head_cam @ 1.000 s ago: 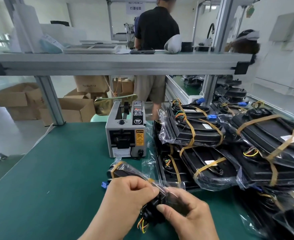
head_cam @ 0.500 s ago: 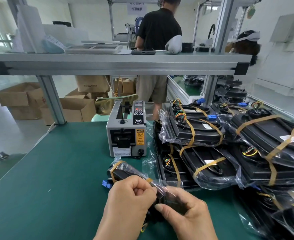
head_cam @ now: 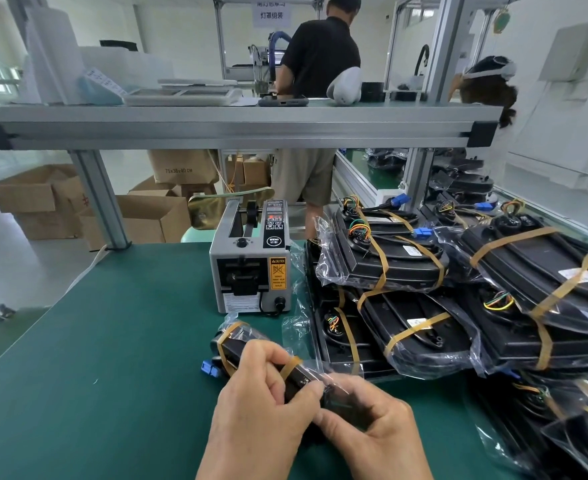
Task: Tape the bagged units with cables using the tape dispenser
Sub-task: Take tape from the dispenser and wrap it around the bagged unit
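**Fingers (head_cam: 272, 367) closing on the bagged unit (head_cam: 239, 346) as a second tape strip is going on**

Head view: both hands are working at the near edge of the tabletop (head_cam: 112, 341), just in front of the tape dispenser (head_cam: 251, 265). The left hand (head_cam: 261, 403) is curling its fingers over the top of the unit. The right hand (head_cam: 372, 431) is pinching the near end of the clear bag between thumb and fingertips. Both hands are gripping the unit and touching each other.

A second ago a loop of yellow and orange cable was dangling below the hands. Now it is no longer showing, and the hands are sitting closer together. That is suggesting the cable is being folded against the body under the grip. If so, the short tape strip (head_cam: 291, 363) beside the left knuckles is probably being pressed down to hold it. One amber band (head_cam: 225, 341) is already wrapping the far end, so this unit is looking more than half bound.

The unit is looking like a long, hard, black plastic shell inside a thin, glossy, crinkling bag. The tape is showing narrow and amber. A blue connector (head_cam: 208, 368) is poking out at the unit's left side, lying on the matte green tabletop.

Along the right edge a pile of taped units (head_cam: 407, 271) is lying stacked, each crossed by amber bands with coloured wires showing. The dispenser is sitting as a grey box with a yellow caution label, its mouth facing the hands. Whether a fresh strip is waiting in it is too dark to tell.
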`<state>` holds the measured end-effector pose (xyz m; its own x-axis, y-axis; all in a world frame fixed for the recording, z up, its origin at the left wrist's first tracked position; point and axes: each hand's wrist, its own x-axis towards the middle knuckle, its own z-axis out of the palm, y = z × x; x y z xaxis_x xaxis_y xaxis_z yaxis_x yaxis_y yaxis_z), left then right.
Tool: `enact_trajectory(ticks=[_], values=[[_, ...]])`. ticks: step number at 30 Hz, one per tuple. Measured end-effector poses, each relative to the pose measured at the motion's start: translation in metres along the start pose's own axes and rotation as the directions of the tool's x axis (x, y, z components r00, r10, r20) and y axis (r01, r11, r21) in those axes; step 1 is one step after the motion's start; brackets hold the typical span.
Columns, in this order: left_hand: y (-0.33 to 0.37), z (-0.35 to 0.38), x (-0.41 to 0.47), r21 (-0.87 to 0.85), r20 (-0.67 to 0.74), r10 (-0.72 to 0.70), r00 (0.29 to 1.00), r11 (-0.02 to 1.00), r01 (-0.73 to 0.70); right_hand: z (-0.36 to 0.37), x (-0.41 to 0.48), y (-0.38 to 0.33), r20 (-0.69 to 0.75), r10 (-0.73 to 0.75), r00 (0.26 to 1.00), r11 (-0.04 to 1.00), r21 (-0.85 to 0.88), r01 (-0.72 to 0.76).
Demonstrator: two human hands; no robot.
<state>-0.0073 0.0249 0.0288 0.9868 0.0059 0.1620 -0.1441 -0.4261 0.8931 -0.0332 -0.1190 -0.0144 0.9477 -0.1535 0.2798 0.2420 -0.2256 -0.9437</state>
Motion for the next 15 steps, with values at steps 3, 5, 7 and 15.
enact_trajectory(ticks=[3,5,7,15], values=[[0.0,-0.003,0.004,-0.009,0.018,-0.033,0.999,0.999,0.033,0.0,0.0,0.0,0.002,-0.012,1.0,1.0,-0.01,0.012],[-0.003,-0.005,0.008,-0.018,0.013,-0.057,0.998,0.998,0.057,0.0,0.0,0.0,0.003,-0.013,1.0,1.0,-0.017,0.013],[-0.005,-0.006,0.011,-0.02,0.017,-0.065,0.998,0.998,0.065,0.0,0.0,0.0,-0.002,-0.011,1.0,1.0,-0.028,0.011],[-0.011,-0.021,0.025,0.064,0.185,0.028,0.982,0.997,-0.041,-0.003,0.002,0.004,-0.033,0.029,0.999,1.0,-0.003,-0.029]])
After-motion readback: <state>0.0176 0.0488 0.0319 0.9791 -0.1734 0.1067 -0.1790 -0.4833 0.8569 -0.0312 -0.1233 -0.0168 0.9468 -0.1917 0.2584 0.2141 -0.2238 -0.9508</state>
